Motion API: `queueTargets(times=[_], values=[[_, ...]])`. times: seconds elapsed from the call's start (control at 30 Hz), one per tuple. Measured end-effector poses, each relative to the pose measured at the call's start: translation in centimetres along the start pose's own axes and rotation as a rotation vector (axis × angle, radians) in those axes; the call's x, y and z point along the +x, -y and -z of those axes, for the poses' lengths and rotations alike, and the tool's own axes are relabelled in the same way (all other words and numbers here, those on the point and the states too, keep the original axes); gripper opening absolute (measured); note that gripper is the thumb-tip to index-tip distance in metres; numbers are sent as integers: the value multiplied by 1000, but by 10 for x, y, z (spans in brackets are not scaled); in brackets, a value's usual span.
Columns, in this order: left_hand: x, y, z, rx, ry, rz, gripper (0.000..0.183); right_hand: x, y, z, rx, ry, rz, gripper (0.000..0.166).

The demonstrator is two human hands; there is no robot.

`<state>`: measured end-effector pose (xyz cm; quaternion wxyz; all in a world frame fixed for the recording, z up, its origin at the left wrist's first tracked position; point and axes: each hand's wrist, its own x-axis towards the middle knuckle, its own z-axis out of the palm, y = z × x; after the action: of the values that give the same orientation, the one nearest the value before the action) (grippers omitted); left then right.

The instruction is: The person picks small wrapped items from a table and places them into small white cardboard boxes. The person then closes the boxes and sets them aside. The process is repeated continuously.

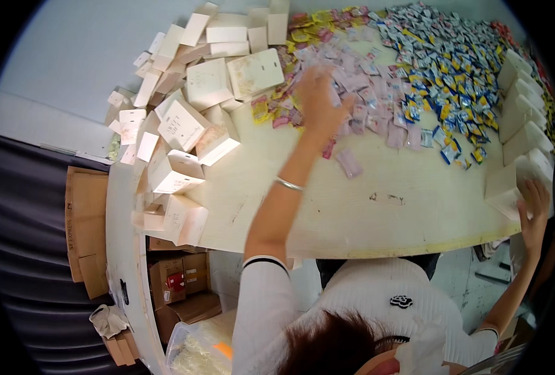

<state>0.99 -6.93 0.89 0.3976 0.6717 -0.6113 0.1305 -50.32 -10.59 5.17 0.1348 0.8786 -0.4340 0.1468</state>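
My left hand point(319, 101), blurred, reaches over a heap of pale pink wrapped sweets point(376, 101). Its thumb stands apart from the fingers, and I cannot tell if a sweet is between them. At the right edge of the table, my right hand point(534, 206) grips the nearest white paper box point(502, 190) at its side. Several more upright white boxes point(521, 112) line up behind that one. A single pale pink packet point(349, 163) lies apart, below the left forearm.
Printed white gift boxes point(183, 122) are piled along the left. Blue-and-yellow packets point(460, 93), silvery packets point(427, 23) and yellow packets point(261, 110) cover the table's far side. Flattened cardboard point(89, 225) leans at left. Below the table are cartons point(183, 276) and a plastic tub point(197, 347) of shredded filler.
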Motion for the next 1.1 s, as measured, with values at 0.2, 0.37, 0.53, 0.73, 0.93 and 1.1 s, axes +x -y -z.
queueTargets(times=[0.2, 0.37, 0.53, 0.73, 0.93, 1.1], values=[[20, 122, 32, 733, 161, 251, 71, 5, 43, 21, 271, -243, 101, 33], [29, 150, 6, 847, 209, 266, 63, 38, 109, 32, 488, -310, 200, 25], [58, 166, 36, 841, -68, -8, 17, 42, 121, 27, 620, -276, 204, 24], [42, 4, 85, 1, -69, -110, 21, 73, 160, -1, 873, -222, 80, 60], [-33, -86, 57, -904, 303, -110, 29, 108, 194, -23, 1528, 295, 44, 83], [-74, -82, 5, -1047, 318, 197, 93, 96, 190, -48, 1365, 418, -35, 74]])
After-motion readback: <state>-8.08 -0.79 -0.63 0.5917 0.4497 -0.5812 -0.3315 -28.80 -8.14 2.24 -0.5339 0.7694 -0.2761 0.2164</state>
